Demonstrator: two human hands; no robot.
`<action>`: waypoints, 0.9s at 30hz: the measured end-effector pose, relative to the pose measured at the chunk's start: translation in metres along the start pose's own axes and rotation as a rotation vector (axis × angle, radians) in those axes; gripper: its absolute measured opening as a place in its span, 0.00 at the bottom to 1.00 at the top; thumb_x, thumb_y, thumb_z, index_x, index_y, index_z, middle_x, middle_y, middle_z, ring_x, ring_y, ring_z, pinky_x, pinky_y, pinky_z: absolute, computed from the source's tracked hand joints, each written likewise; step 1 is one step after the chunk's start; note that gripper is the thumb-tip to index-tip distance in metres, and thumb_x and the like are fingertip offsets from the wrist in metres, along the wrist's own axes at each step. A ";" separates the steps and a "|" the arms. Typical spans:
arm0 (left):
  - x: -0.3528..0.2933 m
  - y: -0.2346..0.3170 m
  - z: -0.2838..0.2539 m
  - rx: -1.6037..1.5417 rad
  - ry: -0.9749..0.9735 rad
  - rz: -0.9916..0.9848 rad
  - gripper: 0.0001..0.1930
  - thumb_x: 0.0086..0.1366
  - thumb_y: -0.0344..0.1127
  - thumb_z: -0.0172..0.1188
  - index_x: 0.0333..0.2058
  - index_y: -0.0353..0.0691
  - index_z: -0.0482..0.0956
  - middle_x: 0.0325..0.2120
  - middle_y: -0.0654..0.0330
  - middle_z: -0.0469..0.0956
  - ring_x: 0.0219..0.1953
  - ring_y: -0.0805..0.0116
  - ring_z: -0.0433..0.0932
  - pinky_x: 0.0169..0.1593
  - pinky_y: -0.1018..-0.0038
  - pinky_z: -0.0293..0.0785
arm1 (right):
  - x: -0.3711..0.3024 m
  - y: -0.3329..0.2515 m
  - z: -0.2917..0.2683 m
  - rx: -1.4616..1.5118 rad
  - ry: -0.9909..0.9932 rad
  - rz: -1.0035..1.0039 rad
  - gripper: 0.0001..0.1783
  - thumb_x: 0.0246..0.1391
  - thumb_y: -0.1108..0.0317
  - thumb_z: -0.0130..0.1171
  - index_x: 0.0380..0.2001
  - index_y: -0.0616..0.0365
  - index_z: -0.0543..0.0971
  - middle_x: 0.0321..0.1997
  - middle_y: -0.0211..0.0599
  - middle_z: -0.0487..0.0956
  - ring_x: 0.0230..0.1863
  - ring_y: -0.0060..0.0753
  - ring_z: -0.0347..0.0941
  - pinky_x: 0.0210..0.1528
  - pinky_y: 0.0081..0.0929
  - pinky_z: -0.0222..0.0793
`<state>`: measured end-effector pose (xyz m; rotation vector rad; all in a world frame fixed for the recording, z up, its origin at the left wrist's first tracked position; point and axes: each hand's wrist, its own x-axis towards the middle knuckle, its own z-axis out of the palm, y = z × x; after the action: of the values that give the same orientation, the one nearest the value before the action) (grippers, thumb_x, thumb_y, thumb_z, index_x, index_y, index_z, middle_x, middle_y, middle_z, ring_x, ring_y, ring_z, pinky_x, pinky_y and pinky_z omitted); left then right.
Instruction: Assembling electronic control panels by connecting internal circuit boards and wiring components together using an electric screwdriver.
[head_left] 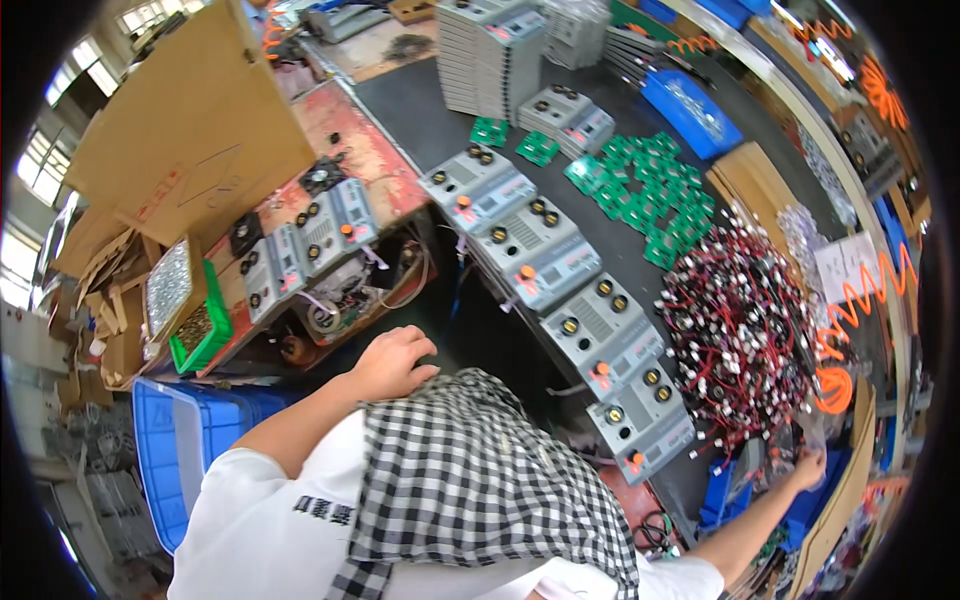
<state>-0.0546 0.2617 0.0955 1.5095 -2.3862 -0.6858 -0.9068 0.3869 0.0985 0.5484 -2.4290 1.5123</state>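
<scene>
My left hand (395, 360) rests at the edge of the black-and-white checkered apron (480, 470), fingers loosely bent and apart, holding nothing. Far to the right, my right hand (808, 470) reaches out with fingers closed on a clear plastic bag (814, 432), only partly visible. Blue bins (722, 495) lie beside that hand. Just beyond it is a large heap of red and black wires with white connectors (735, 335). Between my hands, a slanting row of grey device panels (600, 325) with black round fittings and orange knobs lines the bench edge.
Green circuit boards (650, 190) lie past the row, near stacked grey casings (485, 65) and a blue tray (690, 110). On the left, more panels (335, 225) sit on a red worn bench before cardboard (190, 130). A blue crate (165, 460) stands lower left. Orange coiled hoses (835, 388) hang right.
</scene>
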 end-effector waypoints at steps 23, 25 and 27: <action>-0.089 -0.242 -0.088 -1.372 -0.051 -0.429 0.08 0.59 0.35 0.52 0.35 0.37 0.72 0.26 0.65 0.74 0.28 0.78 0.72 0.27 0.83 0.67 | -0.833 -0.478 0.177 -0.026 -1.914 -1.066 0.30 0.46 0.72 0.51 0.53 0.56 0.55 0.34 0.47 0.76 0.34 0.49 0.73 0.31 0.38 0.68; -0.097 -0.257 -0.085 -1.496 -0.105 -0.424 0.09 0.61 0.34 0.49 0.38 0.37 0.70 0.29 0.63 0.73 0.30 0.76 0.73 0.31 0.80 0.69 | -0.846 -0.486 0.176 -0.058 -1.915 -1.080 0.28 0.46 0.70 0.52 0.51 0.58 0.57 0.31 0.46 0.76 0.31 0.50 0.73 0.29 0.39 0.67; -0.104 -0.270 -0.073 -1.699 -0.095 -0.447 0.10 0.63 0.34 0.47 0.39 0.36 0.69 0.32 0.62 0.73 0.31 0.75 0.73 0.33 0.78 0.70 | -0.856 -0.495 0.175 -0.102 -1.922 -1.005 0.24 0.46 0.68 0.54 0.46 0.62 0.60 0.30 0.44 0.76 0.31 0.49 0.73 0.29 0.39 0.67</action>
<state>0.2353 0.2390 0.0277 0.9994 -0.6362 -2.0454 0.0792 0.1972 0.0965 3.4873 -1.7759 0.0556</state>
